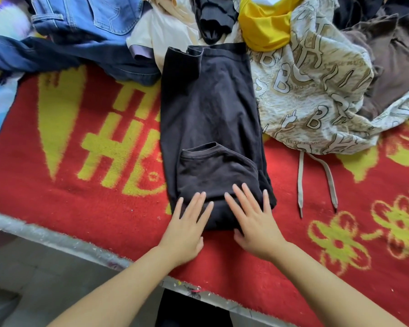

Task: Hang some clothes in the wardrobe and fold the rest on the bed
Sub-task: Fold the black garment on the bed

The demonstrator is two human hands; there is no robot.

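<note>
A black T-shirt (210,109) lies folded into a long narrow strip on the red and yellow bed cover (85,197), its sleeves tucked on top. My left hand (187,230) lies flat with straight fingers on the shirt's near left corner. My right hand (253,223) presses flat on the near right part, fingers spread. Neither hand grips the cloth.
A heap of unfolded clothes fills the far side: blue jeans (85,22), a cream top (165,29), a yellow garment (265,27), a white patterned hoodie (316,90) with drawstrings (316,182), a brown garment (392,57). The bed's near edge (57,237) runs diagonally above the floor.
</note>
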